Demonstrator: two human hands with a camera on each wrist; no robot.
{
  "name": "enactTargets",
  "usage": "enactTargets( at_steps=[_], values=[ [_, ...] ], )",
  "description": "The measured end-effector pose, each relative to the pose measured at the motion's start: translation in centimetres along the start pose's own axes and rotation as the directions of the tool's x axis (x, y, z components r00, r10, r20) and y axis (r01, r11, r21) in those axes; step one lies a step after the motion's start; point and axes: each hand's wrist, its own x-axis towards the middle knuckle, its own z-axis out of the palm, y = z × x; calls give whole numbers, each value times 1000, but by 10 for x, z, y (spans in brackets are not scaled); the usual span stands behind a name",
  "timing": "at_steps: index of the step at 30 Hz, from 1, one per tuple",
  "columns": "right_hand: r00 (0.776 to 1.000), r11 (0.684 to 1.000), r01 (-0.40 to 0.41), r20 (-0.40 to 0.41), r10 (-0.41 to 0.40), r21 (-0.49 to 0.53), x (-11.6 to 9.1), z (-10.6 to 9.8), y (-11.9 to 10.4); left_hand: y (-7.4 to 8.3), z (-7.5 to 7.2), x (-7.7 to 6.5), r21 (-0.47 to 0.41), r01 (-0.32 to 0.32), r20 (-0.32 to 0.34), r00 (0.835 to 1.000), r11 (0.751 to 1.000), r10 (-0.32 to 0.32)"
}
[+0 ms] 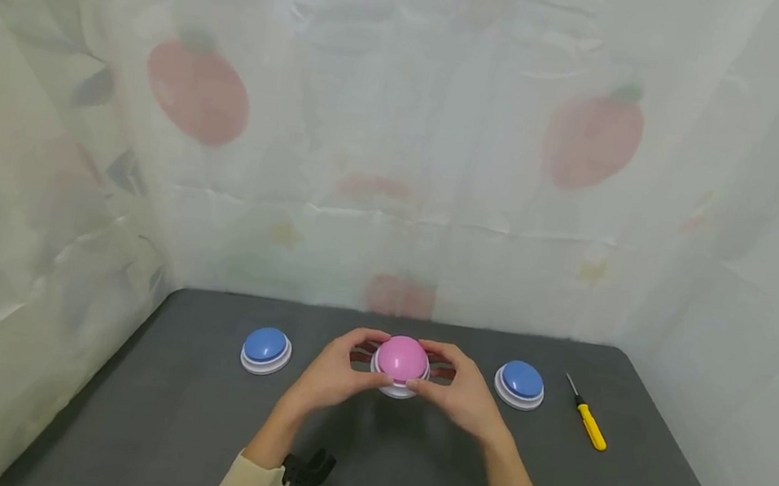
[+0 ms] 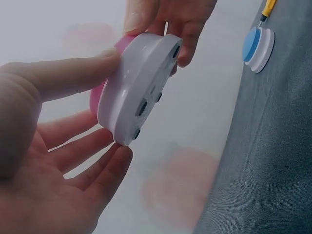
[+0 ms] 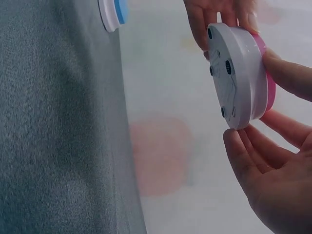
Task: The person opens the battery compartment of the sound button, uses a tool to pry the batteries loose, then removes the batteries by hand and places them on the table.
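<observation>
A blue button [image 1: 266, 346] is sitting lower left in the head view, another blue button [image 1: 522, 379] lower right near a screwdriver [image 1: 591, 427]. Lower centre, the left hand [image 1: 333, 375] and right hand [image 1: 469, 393] are arching inward, thumbs and fingers clamping the pink button [image 1: 402, 359] above the table [image 1: 187, 430].

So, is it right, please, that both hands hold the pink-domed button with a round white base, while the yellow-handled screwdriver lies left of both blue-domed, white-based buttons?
Not quite: in the head view, the yellow-handled screwdriver lies right of both blue-domed, white-based buttons, not left. The left hand and right hand do hold the pink-domed button.
</observation>
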Motion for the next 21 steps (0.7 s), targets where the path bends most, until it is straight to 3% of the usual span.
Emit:
enactTargets(
  at_steps=[7, 16, 21],
  values=[
    [1000, 1000, 9, -19, -8, 18, -5, 0, -1, 0, 2, -1, 12, 14, 13, 1000, 1000, -14],
    [1000, 997, -12, -19, 14, 77, -6, -1, -1, -3, 4, -2, -8, -14, 9, 1000, 1000, 14],
    [999, 998, -20, -32, 22, 57, -7, -6, -3, -1, 4, -1, -20, -26, 34, 999, 999, 26]
  ],
)
